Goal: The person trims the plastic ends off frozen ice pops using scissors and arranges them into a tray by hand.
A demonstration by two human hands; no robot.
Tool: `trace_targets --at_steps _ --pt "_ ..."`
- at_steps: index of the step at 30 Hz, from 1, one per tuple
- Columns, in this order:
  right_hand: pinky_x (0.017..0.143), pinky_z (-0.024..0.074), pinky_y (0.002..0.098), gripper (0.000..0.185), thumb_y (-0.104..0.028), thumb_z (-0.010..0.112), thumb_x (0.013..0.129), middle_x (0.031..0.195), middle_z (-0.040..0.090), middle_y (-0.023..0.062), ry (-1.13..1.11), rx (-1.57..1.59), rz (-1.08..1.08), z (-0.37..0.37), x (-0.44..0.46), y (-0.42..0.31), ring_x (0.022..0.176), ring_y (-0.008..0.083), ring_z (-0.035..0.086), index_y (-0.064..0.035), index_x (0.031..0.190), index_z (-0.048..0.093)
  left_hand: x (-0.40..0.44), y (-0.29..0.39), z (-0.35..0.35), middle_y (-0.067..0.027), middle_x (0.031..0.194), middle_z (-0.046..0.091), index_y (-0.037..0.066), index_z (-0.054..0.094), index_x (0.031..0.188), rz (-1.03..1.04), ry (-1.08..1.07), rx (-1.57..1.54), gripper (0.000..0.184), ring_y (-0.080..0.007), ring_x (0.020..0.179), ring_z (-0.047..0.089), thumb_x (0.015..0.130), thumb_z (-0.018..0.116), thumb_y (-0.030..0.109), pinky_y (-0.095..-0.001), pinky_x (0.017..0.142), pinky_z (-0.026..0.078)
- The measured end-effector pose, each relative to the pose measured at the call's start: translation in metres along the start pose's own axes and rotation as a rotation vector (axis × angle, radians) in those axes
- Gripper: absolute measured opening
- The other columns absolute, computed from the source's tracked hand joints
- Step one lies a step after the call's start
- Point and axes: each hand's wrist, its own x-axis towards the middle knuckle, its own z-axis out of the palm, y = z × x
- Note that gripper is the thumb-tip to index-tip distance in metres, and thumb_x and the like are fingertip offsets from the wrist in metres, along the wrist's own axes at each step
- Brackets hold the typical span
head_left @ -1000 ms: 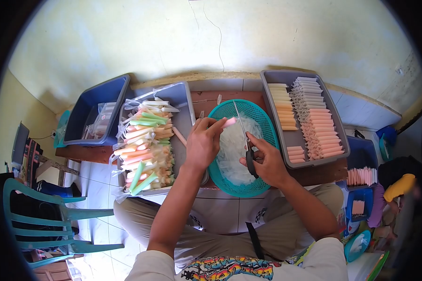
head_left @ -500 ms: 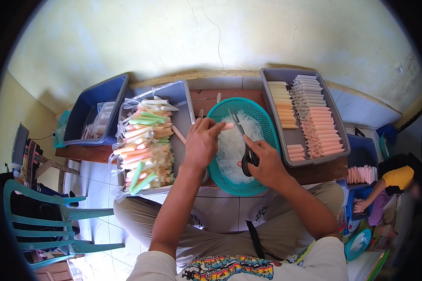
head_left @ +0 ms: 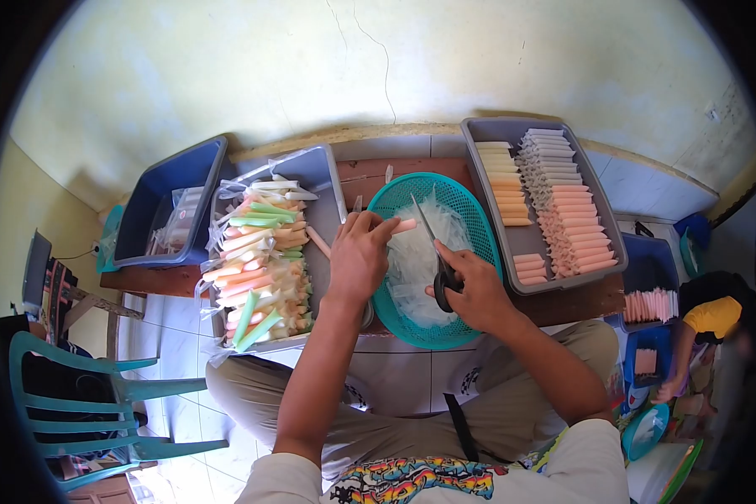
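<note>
My left hand (head_left: pixel 359 256) is closed around a pink ice pop (head_left: pixel 405 226) in a plastic tube, one end sticking out past the fingertips over a teal basket (head_left: pixel 489 235). Black-handled scissors (head_left: pixel 427 224) are in my right hand (head_left: pixel 477 290), fingers wrapped through the handles. Their blades point up and away, just right of the ice pop's end. Cut clear plastic scraps (head_left: pixel 420 290) lie in the basket below. Beside my left wrist, a grey tray (head_left: pixel 328 189) holds a heap of white, orange, pink and green ice pops (head_left: pixel 256 260) with loose plastic ends.
At right, another grey tray (head_left: pixel 554 286) has ice pops in neat rows. A dark blue bin (head_left: pixel 139 197) with plastic packs stands far left. Blue crates (head_left: pixel 651 269) and a co-worker's arm (head_left: pixel 680 361) are at lower right. A green chair (head_left: pixel 76 395) stands at left.
The scissor blades have shifted slightly away from the ice pop's end. At lower right, the co-worker's hand has moved down and away from the blue crate.
</note>
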Motion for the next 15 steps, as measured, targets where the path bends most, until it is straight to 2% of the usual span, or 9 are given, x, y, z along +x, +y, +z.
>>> trace_targets --at_steps 3,6,8,9,11,15 --pt "0.084 0.0541 0.0398 0.08 -0.029 0.089 0.088 0.098 0.064 0.0159 0.02 -0.019 0.009 0.001 0.001 0.005 0.086 0.0281 0.066 -0.0013 0.155 0.056 0.0 -0.001 0.002 -0.0074 0.097 0.069 0.019 0.081 0.122 -0.012 0.005 -0.011 0.043 -0.0308 0.094 0.067 0.088 0.067 -0.002 -0.0445 0.084 0.057" --pt "0.082 0.0532 0.0383 0.081 -0.029 0.089 0.088 0.101 0.062 0.0139 0.065 -0.032 -0.03 0.004 0.003 0.012 0.085 0.0257 0.062 -0.0056 0.157 0.055 0.002 -0.001 0.002 -0.0086 0.098 0.07 0.014 0.08 0.121 -0.044 0.029 -0.066 0.037 -0.0318 0.094 0.068 0.09 0.068 -0.002 -0.0459 0.084 0.057" --pt "0.087 0.0545 0.041 0.08 -0.028 0.088 0.089 0.108 0.062 0.0173 0.102 -0.073 -0.047 0.008 0.005 0.018 0.096 0.0311 0.066 -0.003 0.157 0.053 0.004 -0.001 0.002 -0.0112 0.099 0.071 0.009 0.079 0.12 -0.061 0.073 -0.161 0.033 -0.0339 0.092 0.068 0.091 0.07 -0.004 -0.046 0.082 0.057" --pt "0.087 0.0545 0.041 0.08 -0.028 0.088 0.089 0.108 0.062 0.0173 0.103 -0.074 -0.045 0.01 0.006 0.02 0.096 0.0311 0.066 -0.003 0.157 0.053 0.005 0.001 0.0 -0.0112 0.099 0.071 0.009 0.079 0.12 -0.06 0.072 -0.163 0.033 -0.0339 0.092 0.068 0.091 0.07 -0.004 -0.046 0.082 0.057" --pt "0.092 0.0549 0.0443 0.079 -0.026 0.085 0.09 0.117 0.06 0.0225 0.079 -0.115 -0.012 0.013 0.008 0.023 0.105 0.0383 0.066 -0.0005 0.157 0.052 0.007 0.006 -0.003 -0.0142 0.102 0.072 0.004 0.077 0.118 -0.153 0.078 -0.301 0.025 -0.0369 0.098 0.069 0.094 0.071 -0.001 -0.0473 0.086 0.055" --pt "0.095 0.0567 0.0482 0.081 -0.018 0.08 0.088 0.128 0.055 0.0262 0.048 -0.246 -0.053 0.027 0.012 0.036 0.104 0.0435 0.068 0.0013 0.159 0.045 0.009 0.009 -0.006 -0.0156 0.103 0.071 0.003 0.076 0.119 -0.131 0.09 -0.363 0.024 -0.038 0.095 0.069 0.096 0.071 0.0 -0.0468 0.081 0.056"
